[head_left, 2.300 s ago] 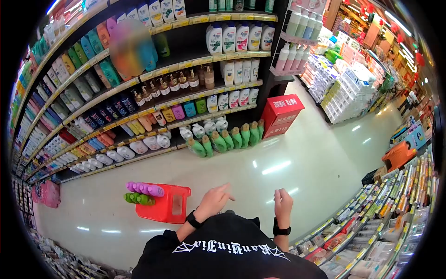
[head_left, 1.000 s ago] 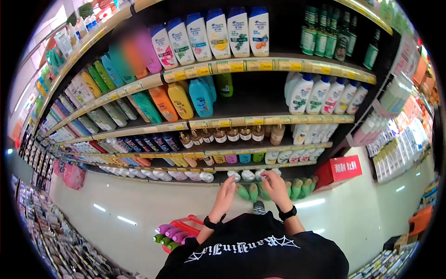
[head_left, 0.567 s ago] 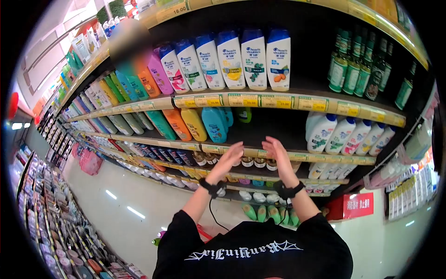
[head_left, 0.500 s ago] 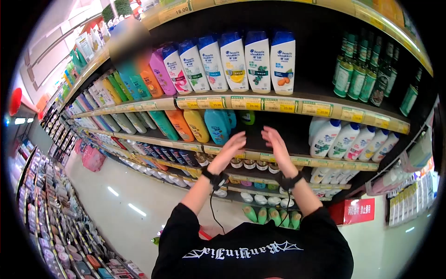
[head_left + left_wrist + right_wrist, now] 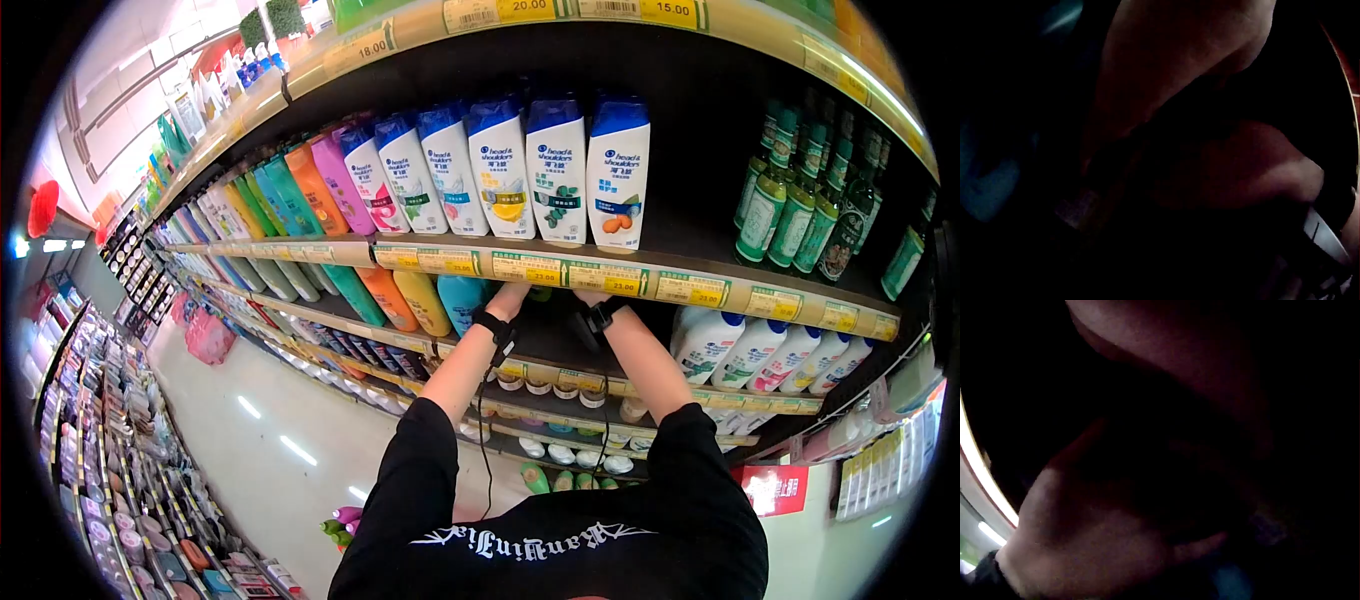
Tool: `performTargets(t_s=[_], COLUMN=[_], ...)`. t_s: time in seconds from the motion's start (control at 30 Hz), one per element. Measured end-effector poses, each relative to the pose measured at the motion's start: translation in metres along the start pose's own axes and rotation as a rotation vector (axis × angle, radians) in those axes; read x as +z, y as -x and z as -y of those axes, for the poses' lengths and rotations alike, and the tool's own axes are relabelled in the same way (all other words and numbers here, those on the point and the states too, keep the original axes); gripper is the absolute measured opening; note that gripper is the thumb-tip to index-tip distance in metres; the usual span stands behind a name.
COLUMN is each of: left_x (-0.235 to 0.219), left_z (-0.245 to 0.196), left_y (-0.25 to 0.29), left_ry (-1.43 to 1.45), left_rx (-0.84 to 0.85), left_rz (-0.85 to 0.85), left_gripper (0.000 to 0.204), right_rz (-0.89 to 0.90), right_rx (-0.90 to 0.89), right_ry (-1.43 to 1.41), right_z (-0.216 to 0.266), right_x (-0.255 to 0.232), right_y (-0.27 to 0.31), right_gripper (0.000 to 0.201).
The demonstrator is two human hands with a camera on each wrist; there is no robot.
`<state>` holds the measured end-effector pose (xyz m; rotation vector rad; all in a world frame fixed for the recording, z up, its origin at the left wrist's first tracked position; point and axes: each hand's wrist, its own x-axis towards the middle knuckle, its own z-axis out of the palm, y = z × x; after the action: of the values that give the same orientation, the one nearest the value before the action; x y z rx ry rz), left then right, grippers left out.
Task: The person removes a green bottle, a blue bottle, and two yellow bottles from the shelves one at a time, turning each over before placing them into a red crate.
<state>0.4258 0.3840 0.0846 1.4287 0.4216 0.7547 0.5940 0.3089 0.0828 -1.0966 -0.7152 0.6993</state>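
Observation:
Both hands reach into the dark gap of the second shelf, under the price rail. My left hand (image 5: 509,299) is just right of a blue bottle (image 5: 463,302), its fingers hidden by the rail. My right hand (image 5: 592,298) is level with it, fingers hidden too. A bit of a green bottle (image 5: 541,294) shows between the hands. The left wrist view is very dark, with a dim teal bottle surface (image 5: 988,181) at its left. In the right wrist view the left hand (image 5: 1091,537) faces the right one. I cannot tell what the fingers touch.
Head & Shoulders bottles (image 5: 500,175) line the shelf above, behind its price rail (image 5: 600,278). Yellow (image 5: 422,302) and orange bottles (image 5: 388,298) stand left of the blue one. White bottles (image 5: 750,348) stand to the right. Green glass bottles (image 5: 790,225) are upper right.
Both hands, formerly raised with fingers extended before the shelf, have moved forward and in under the rail. The view has come nearer the shelves; the red crate has largely left it.

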Motion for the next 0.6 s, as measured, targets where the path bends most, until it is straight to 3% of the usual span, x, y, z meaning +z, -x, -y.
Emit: performTargets(t_s=[0.1, 0.2, 0.3, 0.33, 0.43, 0.47, 0.5, 0.57, 0.6], left_x=[-0.004, 0.008, 0.02, 0.023, 0.023, 0.025, 0.028, 0.036, 0.036], left_z=[-0.011, -0.023, -0.038, -0.034, -0.029, -0.017, -0.025, -0.055, -0.051], left_y=[0.004, 0.007, 0.009, 0.009, 0.009, 0.012, 0.021, 0.04, 0.045], left_ry=[-0.015, -0.294, -0.435, -0.34, -0.501, -0.51, -0.574, -0.702, -0.73], left_rx=[-0.019, 0.092, 0.047, 0.13, 0.052, 0.204, 0.168, 0.104, 0.108], left_rz=[0.011, 0.052, 0.066, 0.07, 0.18, 0.108, 0.149, 0.23, 0.206], left_gripper=[0.048, 0.05, 0.052, 0.052, 0.051, 0.052, 0.054, 0.058, 0.061], right_rz=[0.033, 0.065, 0.132, 0.165, 0.302, 0.358, 0.351, 0.407, 0.379], right_rx=[-0.062, -0.146, -0.257, -0.297, -0.405, -0.445, -0.35, -0.082, -0.134], right_ry=[0.136, 0.333, 0.602, 0.693, 0.948, 1.042, 0.892, 0.979, 1.11], right_z=[0.0, 0.002, 0.014, 0.02, 0.046, 0.056, 0.069, 0.11, 0.11], right_x=[-0.007, -0.014, -0.023, -0.027, -0.03, -0.029, -0.02, 0.004, 0.006], right_y=[0.002, 0.006, 0.014, 0.018, 0.036, 0.045, 0.06, 0.098, 0.103], right_gripper=[0.047, 0.048, 0.049, 0.05, 0.052, 0.052, 0.056, 0.063, 0.07])
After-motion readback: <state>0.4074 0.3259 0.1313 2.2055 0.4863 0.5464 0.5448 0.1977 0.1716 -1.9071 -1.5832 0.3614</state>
